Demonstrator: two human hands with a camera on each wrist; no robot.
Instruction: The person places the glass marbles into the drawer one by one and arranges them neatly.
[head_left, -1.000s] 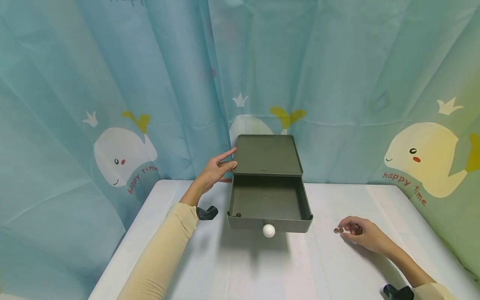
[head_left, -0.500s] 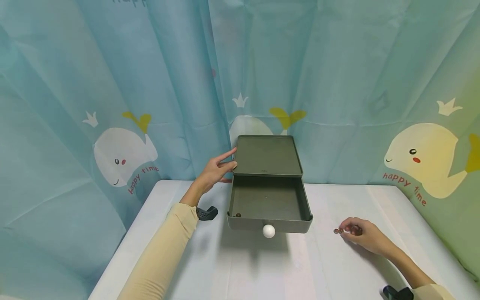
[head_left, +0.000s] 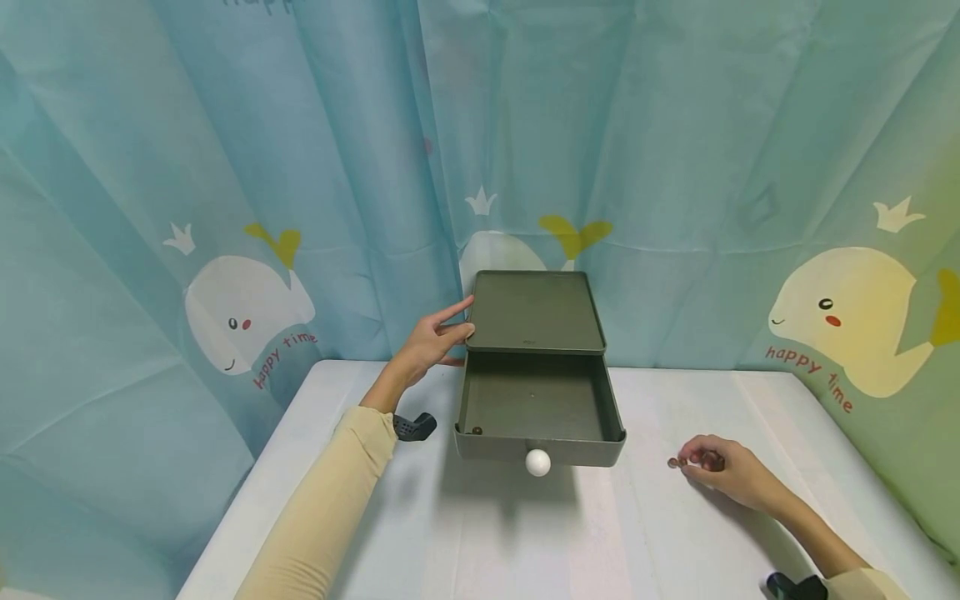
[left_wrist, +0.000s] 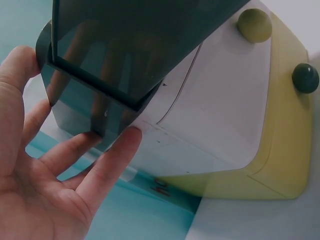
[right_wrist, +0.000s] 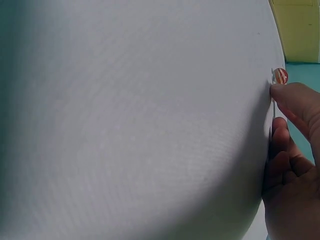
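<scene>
A dark green drawer box [head_left: 536, 308] stands at the back of the table, its drawer [head_left: 540, 396] pulled out by a white knob [head_left: 537, 462] side. My left hand [head_left: 427, 346] rests on the box's left side; in the left wrist view, its outspread fingers [left_wrist: 112, 165] touch the green wall. One small brown marble [head_left: 477, 431] lies in the drawer's front left corner. On the right of the table, my right hand [head_left: 731, 477] pinches a marble [head_left: 682, 461] between thumb and index finger. Another marble [head_left: 672, 462] lies just beyond the fingertips. The right wrist view shows an orange-and-white marble [right_wrist: 281, 76] by the thumb.
Below the green section, the left wrist view shows a white drawer [left_wrist: 225, 90] and a yellow one [left_wrist: 285, 120], both closed with round knobs. A whale-print curtain [head_left: 375, 167] hangs behind the white table [head_left: 510, 558].
</scene>
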